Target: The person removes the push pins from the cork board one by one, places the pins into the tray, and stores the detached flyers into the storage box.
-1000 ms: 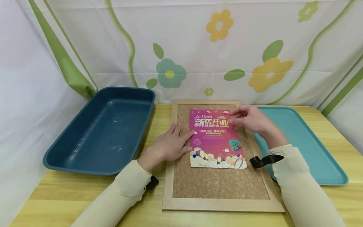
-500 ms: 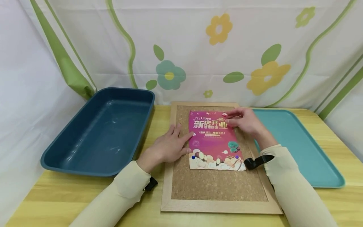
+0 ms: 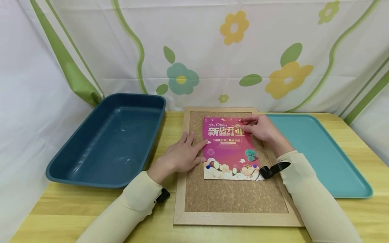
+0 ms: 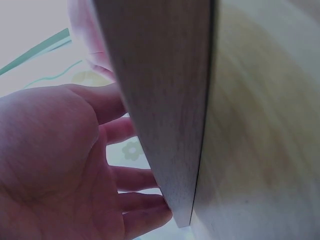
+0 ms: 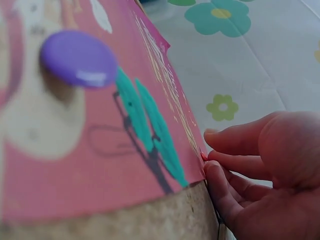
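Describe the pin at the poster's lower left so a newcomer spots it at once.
Between the dark blue tub and the teal tray sits a wood-framed cork board. On it, find the pink-purple poster and go to its lower left corner. The pin there is round and dark blue; its neighbour, the lower right pin, is more purple.

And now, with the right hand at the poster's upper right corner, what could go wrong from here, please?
The right hand pinches a small red pin near the top right corner of the poster; it might slip or prick. No pin shows at the top left corner, so that corner could lift. Blue pins sit near both lower corners, so a strong sideways pull might tear the poster.
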Motion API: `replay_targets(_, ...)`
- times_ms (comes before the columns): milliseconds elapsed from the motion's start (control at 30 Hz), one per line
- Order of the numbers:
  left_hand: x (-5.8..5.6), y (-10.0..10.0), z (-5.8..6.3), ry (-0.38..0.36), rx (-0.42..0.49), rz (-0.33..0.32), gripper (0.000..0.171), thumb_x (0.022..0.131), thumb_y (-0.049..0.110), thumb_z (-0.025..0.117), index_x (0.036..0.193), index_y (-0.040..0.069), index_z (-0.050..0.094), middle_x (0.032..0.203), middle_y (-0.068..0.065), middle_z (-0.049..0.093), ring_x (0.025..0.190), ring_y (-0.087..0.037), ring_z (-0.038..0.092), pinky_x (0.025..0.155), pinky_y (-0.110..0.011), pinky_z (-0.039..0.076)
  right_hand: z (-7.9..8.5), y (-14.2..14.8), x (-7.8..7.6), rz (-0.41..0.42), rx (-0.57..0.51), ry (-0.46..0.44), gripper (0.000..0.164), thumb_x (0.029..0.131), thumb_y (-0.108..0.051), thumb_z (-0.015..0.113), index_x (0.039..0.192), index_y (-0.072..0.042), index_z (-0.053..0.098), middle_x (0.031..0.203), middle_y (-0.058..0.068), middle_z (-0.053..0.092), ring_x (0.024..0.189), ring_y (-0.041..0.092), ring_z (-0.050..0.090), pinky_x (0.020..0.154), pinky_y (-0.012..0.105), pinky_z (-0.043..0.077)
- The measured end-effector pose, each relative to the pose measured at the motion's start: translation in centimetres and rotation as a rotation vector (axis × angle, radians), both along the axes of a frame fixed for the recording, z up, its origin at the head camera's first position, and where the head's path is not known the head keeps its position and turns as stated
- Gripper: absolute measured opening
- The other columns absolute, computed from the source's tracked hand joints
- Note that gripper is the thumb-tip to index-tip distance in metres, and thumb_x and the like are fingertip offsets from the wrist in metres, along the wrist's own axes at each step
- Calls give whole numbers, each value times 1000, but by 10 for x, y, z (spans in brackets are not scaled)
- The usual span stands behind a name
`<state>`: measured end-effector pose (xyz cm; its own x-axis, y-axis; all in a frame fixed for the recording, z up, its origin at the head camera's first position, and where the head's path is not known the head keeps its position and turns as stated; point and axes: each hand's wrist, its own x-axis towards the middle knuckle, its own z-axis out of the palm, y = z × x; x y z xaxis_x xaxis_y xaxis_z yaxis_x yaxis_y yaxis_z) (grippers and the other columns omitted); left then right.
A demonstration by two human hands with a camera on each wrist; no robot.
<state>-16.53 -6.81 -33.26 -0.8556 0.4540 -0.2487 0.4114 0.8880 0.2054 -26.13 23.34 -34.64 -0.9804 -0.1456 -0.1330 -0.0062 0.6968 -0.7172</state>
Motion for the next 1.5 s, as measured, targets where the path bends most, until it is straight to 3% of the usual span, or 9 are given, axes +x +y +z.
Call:
replay_targets(367,-1,0,-2,-10,-10,11,70,108,50,54,170,29,29,177,-24,13,165,-48,11,122,-61,41,-3,-4,-5,9,64,-3,50,106,-31,67,151,-10,61,134,18,64,122,34,59,102,46,47)
replay_targets(933,-1,1,-1,-12,-4,13,69,108,51,53,169,29,29,178,-25,12,165,-48,10,122,-61,41,-3,-5,-5,-53,46,-5,41,107,-27,66,143,-10,67,127,17,66,111,30,60,88,36,48)
replay_targets(1500,-1,1,0,-11,-15,12,70,109,51,53,170,28,28,178,-24,12,165,-48,11,122,-61,42,-1,-6,-5,-74,28,-29,37,107,-25,65,141,-11,69,126,16,66,113,31,58,90,37,48)
